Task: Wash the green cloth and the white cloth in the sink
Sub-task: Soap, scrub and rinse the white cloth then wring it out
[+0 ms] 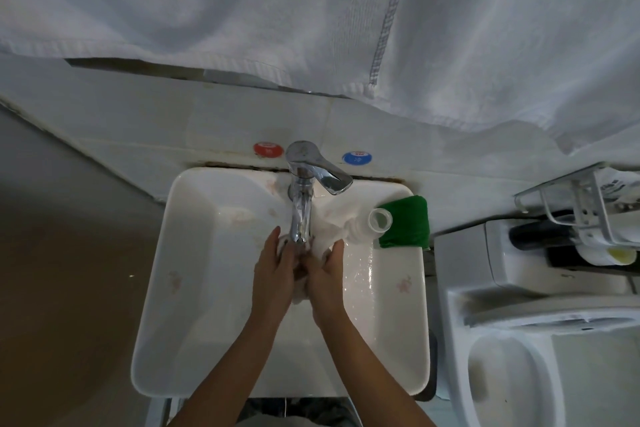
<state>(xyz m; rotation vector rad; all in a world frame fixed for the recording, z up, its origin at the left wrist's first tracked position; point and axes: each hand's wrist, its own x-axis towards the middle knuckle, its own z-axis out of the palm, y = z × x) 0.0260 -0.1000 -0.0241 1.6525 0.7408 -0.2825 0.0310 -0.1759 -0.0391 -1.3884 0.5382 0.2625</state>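
Both my hands are in the white sink [194, 288], directly under the chrome tap spout [300, 218]. The wet white cloth [329, 230] is bunched between them. My left hand [275, 274] presses against the cloth's left side with its fingers fairly straight, pointing up toward the spout. My right hand [327, 279] grips the cloth from the right, fingers curled over it. The folded green cloth [407, 225] lies on the sink's back right rim, apart from both hands.
A small clear cup [379, 220] stands on the rim against the green cloth. The tap lever [325, 173] points right. Large white towels [311, 10] hang overhead. A toilet [512, 357] and a wire rack [588, 211] stand at the right.
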